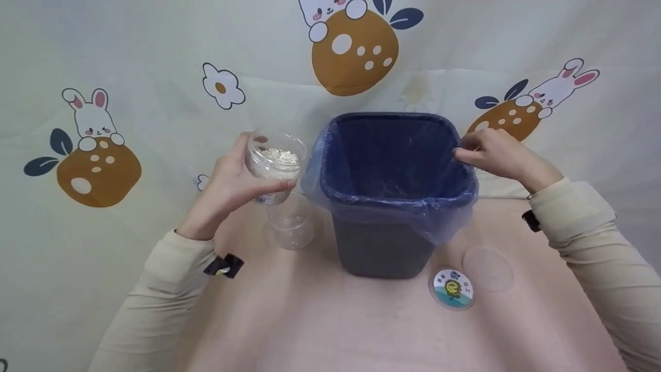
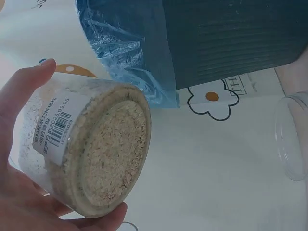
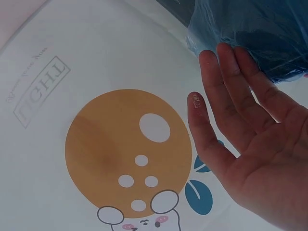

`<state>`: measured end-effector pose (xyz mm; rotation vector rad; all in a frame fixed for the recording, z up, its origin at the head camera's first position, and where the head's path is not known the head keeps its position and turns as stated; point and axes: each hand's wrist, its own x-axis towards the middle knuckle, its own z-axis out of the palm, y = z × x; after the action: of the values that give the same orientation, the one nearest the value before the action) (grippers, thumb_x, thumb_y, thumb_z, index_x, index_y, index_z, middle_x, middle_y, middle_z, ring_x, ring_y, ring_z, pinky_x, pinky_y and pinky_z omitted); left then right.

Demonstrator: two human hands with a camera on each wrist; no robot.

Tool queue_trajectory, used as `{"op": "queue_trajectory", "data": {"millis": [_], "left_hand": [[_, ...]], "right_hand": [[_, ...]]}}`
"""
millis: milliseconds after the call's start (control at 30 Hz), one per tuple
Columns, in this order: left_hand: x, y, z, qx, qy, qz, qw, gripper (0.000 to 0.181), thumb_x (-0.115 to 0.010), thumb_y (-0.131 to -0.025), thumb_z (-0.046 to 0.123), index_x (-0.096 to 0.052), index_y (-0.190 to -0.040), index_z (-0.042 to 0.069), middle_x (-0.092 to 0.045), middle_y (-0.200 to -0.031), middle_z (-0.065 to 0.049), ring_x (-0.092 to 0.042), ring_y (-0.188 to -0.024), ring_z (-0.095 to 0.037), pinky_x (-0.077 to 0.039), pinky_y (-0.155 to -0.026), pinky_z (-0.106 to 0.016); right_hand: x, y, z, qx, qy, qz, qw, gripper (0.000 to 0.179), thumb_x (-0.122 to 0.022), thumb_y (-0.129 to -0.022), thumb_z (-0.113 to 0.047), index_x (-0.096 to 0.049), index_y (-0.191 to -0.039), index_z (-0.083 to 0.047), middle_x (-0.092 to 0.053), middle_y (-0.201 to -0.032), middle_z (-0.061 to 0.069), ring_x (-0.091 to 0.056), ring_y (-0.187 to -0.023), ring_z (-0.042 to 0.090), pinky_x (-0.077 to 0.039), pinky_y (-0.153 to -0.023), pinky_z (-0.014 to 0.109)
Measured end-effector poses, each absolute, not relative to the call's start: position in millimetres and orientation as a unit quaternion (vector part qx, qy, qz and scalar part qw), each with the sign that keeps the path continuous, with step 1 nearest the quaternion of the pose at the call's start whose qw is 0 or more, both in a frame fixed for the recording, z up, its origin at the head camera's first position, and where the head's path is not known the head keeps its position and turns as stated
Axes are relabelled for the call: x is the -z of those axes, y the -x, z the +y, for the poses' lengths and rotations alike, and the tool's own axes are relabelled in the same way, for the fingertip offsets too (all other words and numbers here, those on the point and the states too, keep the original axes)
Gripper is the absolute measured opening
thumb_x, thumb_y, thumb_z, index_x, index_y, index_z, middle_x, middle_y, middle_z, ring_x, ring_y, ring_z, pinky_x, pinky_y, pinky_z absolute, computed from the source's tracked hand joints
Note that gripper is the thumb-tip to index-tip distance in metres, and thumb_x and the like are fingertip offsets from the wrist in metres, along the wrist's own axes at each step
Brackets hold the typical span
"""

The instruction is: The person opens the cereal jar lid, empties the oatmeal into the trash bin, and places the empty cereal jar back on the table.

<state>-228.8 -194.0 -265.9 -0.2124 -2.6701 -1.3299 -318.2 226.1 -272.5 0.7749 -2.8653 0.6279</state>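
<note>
My left hand [image 1: 227,178] holds a clear plastic cup [image 2: 96,149] around its side, thumb in front. Pale flaky grains [image 1: 279,156] fill much of it, and a white barcode label [image 2: 59,126] is on its wall. The cup is tilted, left of a grey trash bin [image 1: 384,248] lined with a blue bag [image 1: 449,219]. At the bin's right rim, my right hand [image 1: 501,152] pinches the bagged edge. Its outer fingers [image 3: 226,91] stretch loosely beside the bag in the right wrist view; the thumb is hidden there.
An empty clear cup [image 1: 293,230] stands on the pink tabletop [image 1: 320,320], left of the bin. To the bin's front right lie a round lid [image 1: 452,289] with a sunflower picture and a translucent disc [image 1: 488,268]. Behind hangs a printed curtain [image 1: 170,129].
</note>
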Motion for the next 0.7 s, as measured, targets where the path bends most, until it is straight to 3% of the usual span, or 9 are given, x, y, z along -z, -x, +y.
{"op": "queue_trajectory", "data": {"millis": [200, 500, 700], "left_hand": [[257.8, 243.9, -181.2, 0.417, 0.105, -0.897, 0.101, 0.086, -0.088, -0.065, 0.021, -0.041, -0.136, 0.007, -0.057, -0.121, -0.016, -0.055, -0.105, -0.027, -0.044, -0.089, -0.041], [243.5, 270.0, -166.7, 0.384, 0.136, -0.905, 0.127, 0.088, -0.088, -0.061, 0.013, -0.042, -0.135, 0.003, -0.056, -0.124, -0.016, -0.052, -0.111, -0.030, -0.044, -0.093, -0.045], [240.8, 283.7, -154.6, 0.341, 0.133, -0.922, 0.124, 0.089, -0.088, -0.059, 0.014, -0.042, -0.135, 0.003, -0.054, -0.126, -0.017, -0.042, -0.117, -0.035, -0.037, -0.096, -0.047]], "right_hand": [[271.9, 318.0, 226.8, -0.211, -0.249, -0.943, 0.061, 0.022, -0.056, -0.091, -0.018, -0.067, -0.082, -0.001, -0.059, -0.069, 0.004, -0.049, -0.059, 0.018, -0.039, -0.055, 0.031], [273.0, 319.0, 226.3, -0.216, -0.248, -0.942, 0.065, 0.021, -0.057, -0.091, -0.018, -0.068, -0.085, 0.000, -0.062, -0.074, 0.006, -0.052, -0.061, 0.019, -0.041, -0.056, 0.030], [275.6, 318.6, 225.9, -0.226, -0.251, -0.939, 0.061, 0.022, -0.057, -0.091, -0.017, -0.069, -0.087, 0.001, -0.063, -0.074, 0.007, -0.052, -0.061, 0.018, -0.042, -0.056, 0.029]]}}
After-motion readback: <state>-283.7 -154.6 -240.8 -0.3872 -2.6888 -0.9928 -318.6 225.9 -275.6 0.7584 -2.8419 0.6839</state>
